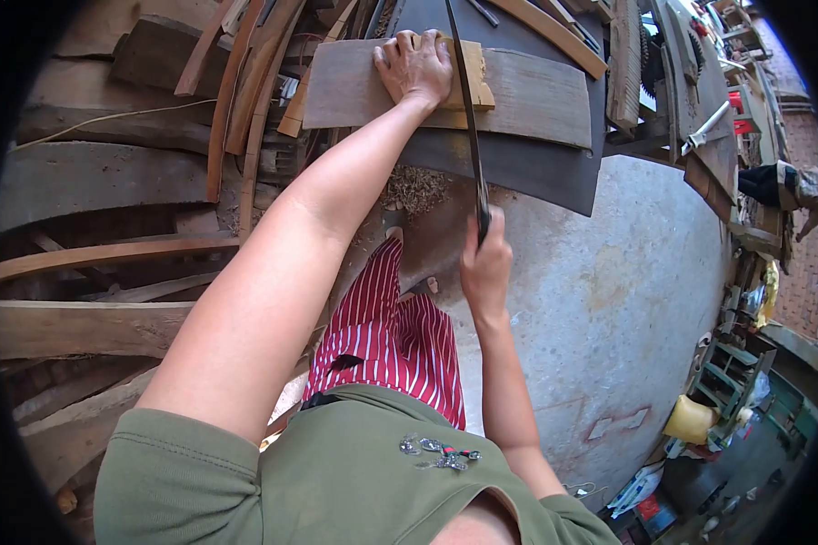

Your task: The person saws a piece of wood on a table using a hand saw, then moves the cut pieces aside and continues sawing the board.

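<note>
A saw with a long, narrow dark blade runs from the top edge of the view down to my right hand. That hand is closed around its handle, below the near edge of the bench. The blade crosses a small yellowish wood block with a notched right end. My left hand bears down on the block's left part, fingers bent over it. Under the block lies a wide greyish-brown board, sticking out on both sides. The board rests on a dark sheet-like bench top.
Curved timber pieces are stacked along the left. Sawdust lies on the concrete floor beneath the bench. Machinery with a toothed wheel stands at upper right. Another person is at far right, near a yellow jerrycan.
</note>
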A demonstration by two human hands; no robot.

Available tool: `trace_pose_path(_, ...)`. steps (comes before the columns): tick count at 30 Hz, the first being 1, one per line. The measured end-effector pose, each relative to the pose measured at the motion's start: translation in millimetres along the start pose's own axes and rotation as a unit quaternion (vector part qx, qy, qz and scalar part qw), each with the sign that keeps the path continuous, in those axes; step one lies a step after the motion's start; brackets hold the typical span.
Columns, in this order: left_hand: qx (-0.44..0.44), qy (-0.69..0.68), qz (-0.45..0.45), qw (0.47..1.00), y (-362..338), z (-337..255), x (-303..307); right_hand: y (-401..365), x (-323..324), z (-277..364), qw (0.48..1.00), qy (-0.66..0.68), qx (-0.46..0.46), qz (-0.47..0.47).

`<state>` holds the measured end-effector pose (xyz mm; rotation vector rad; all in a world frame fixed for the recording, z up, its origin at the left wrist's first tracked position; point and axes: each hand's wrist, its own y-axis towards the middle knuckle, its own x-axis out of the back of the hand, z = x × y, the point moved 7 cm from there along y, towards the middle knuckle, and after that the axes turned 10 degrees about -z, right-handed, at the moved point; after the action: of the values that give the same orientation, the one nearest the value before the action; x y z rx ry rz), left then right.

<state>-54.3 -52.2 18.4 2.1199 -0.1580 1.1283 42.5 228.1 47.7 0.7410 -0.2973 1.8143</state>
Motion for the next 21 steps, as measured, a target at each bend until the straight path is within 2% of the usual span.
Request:
trace_pose_path(3,-0.001,0.002,-0.004,1.000,4.5,3.1,-4.2,53.2,-26.5,10.5,1.000,-0.010,0.024,-0.017)
trace_pose_path(6,-0.001,-0.012,0.005,1.000,-1.5,0.7,-8.4,61.4,-34.9,8.8,0.998,-0.048,0.021,-0.018)
trace_pose_path(8,0.002,-0.015,-0.007,1.000,2.5,0.7,-6.1,40.0,-25.2,2.9,0.999,-0.011,0.033,-0.010)
trace_pose_path(12,0.014,-0.009,0.012,1.000,-0.5,0.6,-5.7,-26.7,14.1,-11.4,1.000,0.009,-0.013,0.004)
trace_pose_path(15,0.007,-0.002,0.010,1.000,0.6,-3.0,3.9,-32.1,21.0,-5.9,0.999,0.003,-0.024,0.023)
trace_pose_path(21,0.008,-0.007,0.005,1.000,1.3,1.5,-0.3,52.2,-32.3,7.2,0.999,0.001,0.030,-0.014)
